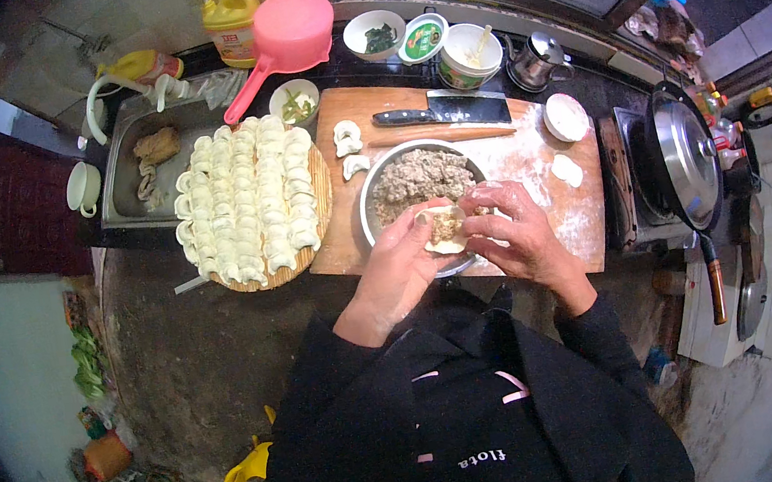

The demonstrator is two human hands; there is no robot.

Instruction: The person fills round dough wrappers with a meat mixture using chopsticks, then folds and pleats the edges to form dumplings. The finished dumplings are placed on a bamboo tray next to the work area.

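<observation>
A round dough wrapper topped with minced filling lies across the fingers of my left hand, over the near side of a metal bowl of ground filling. My right hand touches the wrapper's right edge with its fingertips; a bit of filling shows by the thumb and fingers. Whether the right hand also holds a utensil cannot be seen. Rows of folded dumplings cover a round woven tray at left. A few more dumplings sit on the wooden board, and flat wrappers lie at its right.
Behind the bowl, a cleaver and rolling pin rest on the floured board. A small white bowl stands near its right edge. Beyond are a pink dipper, bowls and a kettle; a sink is left, a lidded wok right.
</observation>
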